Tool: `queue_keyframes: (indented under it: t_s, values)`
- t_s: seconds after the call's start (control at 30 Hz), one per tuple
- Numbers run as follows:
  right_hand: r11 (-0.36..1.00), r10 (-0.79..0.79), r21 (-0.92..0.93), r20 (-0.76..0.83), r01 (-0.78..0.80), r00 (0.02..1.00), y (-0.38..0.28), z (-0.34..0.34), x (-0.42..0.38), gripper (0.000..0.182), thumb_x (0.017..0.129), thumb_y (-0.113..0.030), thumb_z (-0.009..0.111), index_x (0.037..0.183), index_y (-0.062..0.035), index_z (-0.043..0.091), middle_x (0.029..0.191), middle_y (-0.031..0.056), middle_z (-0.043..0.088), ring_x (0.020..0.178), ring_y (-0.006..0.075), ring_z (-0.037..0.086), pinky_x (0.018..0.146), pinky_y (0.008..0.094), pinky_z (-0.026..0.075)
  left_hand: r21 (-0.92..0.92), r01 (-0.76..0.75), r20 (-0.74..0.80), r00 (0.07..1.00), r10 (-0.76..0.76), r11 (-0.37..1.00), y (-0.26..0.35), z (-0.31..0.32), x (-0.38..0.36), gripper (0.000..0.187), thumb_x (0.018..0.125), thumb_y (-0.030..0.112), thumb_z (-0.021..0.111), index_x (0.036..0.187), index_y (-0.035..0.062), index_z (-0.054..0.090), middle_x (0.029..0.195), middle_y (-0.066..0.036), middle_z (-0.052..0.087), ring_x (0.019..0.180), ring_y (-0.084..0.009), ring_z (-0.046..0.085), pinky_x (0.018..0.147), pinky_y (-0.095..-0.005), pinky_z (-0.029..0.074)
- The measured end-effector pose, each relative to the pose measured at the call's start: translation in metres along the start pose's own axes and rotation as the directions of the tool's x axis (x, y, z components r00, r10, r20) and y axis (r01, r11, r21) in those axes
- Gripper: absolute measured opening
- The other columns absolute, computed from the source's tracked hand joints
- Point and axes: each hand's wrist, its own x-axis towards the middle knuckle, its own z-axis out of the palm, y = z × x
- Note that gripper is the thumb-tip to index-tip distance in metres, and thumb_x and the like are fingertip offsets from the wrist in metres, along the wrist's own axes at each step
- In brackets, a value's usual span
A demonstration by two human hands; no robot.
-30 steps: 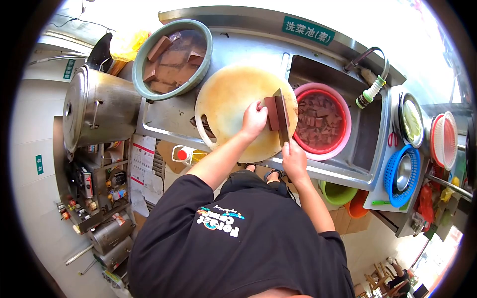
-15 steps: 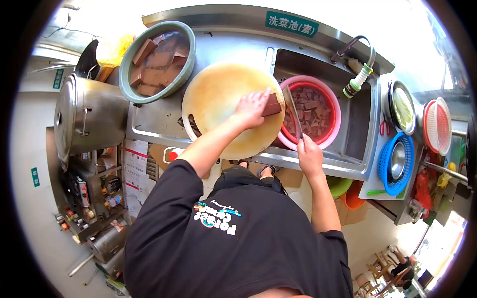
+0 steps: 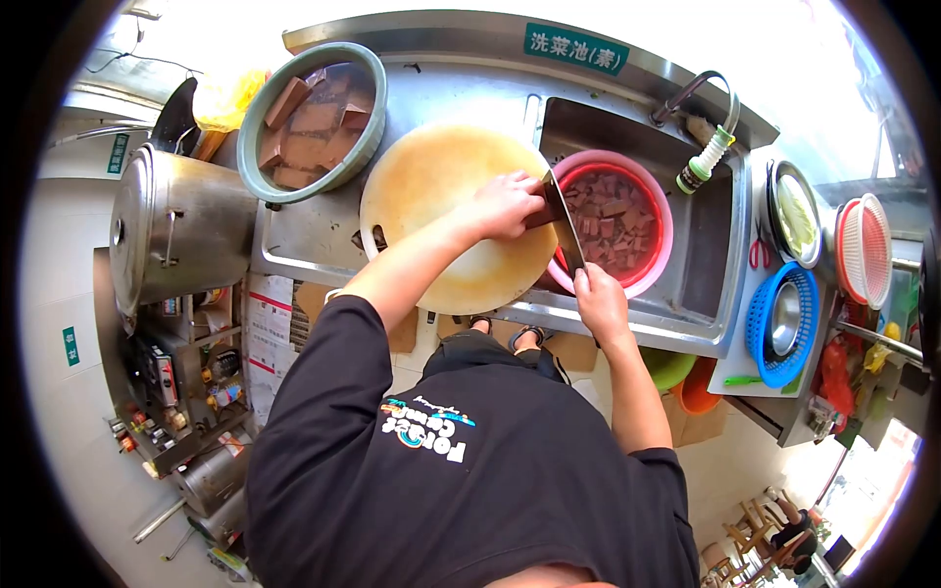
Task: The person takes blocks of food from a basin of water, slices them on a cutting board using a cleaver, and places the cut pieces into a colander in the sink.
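Note:
My left hand [image 3: 508,207] is closed over a dark red-brown block of blood curd [image 3: 537,219], mostly hidden beneath the fingers. The block lies at the right edge of a round, yellowed cutting board [image 3: 421,186]. In my right hand [image 3: 601,306] is the handle of a cleaver [image 3: 565,227]; its blade is tilted against the block's right end. Just right of the board, a red basin [image 3: 659,235] sits inside a pink one [image 3: 668,211] and holds many small cut pieces in murky liquid. Larger blocks [image 3: 314,118] soak in a grey-green basin [image 3: 375,137] at upper left.
The board rests on a steel counter [image 3: 456,83] beside a sink [image 3: 708,211] with a hose-ended tap [image 3: 698,171]. A large steel pot [image 3: 201,225] stands left. On the right are a blue basket [image 3: 760,338], red scissors [image 3: 759,253] and colanders [image 3: 865,245].
The cleaver has swung left from the basin's rim onto the block's right end. My left hand has shifted slightly right and down, covering more of the block.

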Motion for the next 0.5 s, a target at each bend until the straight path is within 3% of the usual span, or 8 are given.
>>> queue_keyframes:
  t_s: [0.13,0.33,0.4,0.5]
  values:
    - [0.995,-0.040,0.088,-0.094,0.048,0.995,-0.008,-0.004,-0.012,0.025,0.098,-0.021,0.053,0.109,-0.0035,0.067,0.089,0.0262,0.067,0.085,0.0451,0.065,0.075,0.0516,0.050,-0.062,-0.025,-0.020,1.000,0.024,0.998,-0.001,-0.005,0.002,0.025,0.072,0.015,0.070,0.097,0.0097,0.072,0.110,-0.012,0.063,0.108,-0.0336,0.056,0.095,-0.0426,0.049]
    - [0.996,-0.027,0.084,-0.037,0.030,0.999,0.005,0.007,-0.006,0.024,0.097,-0.020,0.055,0.111,-0.0030,0.067,0.090,0.0258,0.067,0.086,0.0446,0.065,0.074,0.0505,0.051,0.007,-0.043,0.022,0.999,0.043,0.999,-0.004,-0.007,0.003,0.028,0.073,0.015,0.070,0.101,0.0118,0.074,0.110,-0.012,0.063,0.108,-0.0339,0.056,0.095,-0.0427,0.049]
    - [0.990,-0.016,0.142,-0.057,0.024,0.998,-0.002,0.007,-0.011,0.024,0.097,-0.020,0.055,0.110,-0.0029,0.067,0.090,0.0257,0.067,0.086,0.0447,0.065,0.074,0.0501,0.051,-0.113,-0.033,-0.062,0.998,0.026,0.993,0.000,-0.007,-0.002,0.030,0.072,0.014,0.070,0.102,0.0127,0.074,0.111,-0.011,0.063,0.109,-0.0341,0.056,0.095,-0.0430,0.050]
    - [0.987,-0.007,0.161,-0.041,0.013,0.999,0.008,0.014,-0.004,0.023,0.097,-0.019,0.056,0.109,-0.0028,0.067,0.089,0.0254,0.067,0.085,0.0448,0.065,0.074,0.0491,0.051,-0.013,-0.020,0.011,1.000,0.020,1.000,-0.003,-0.006,-0.002,0.028,0.074,0.016,0.071,0.101,0.0129,0.074,0.112,-0.011,0.063,0.109,-0.0338,0.057,0.095,-0.0431,0.050]
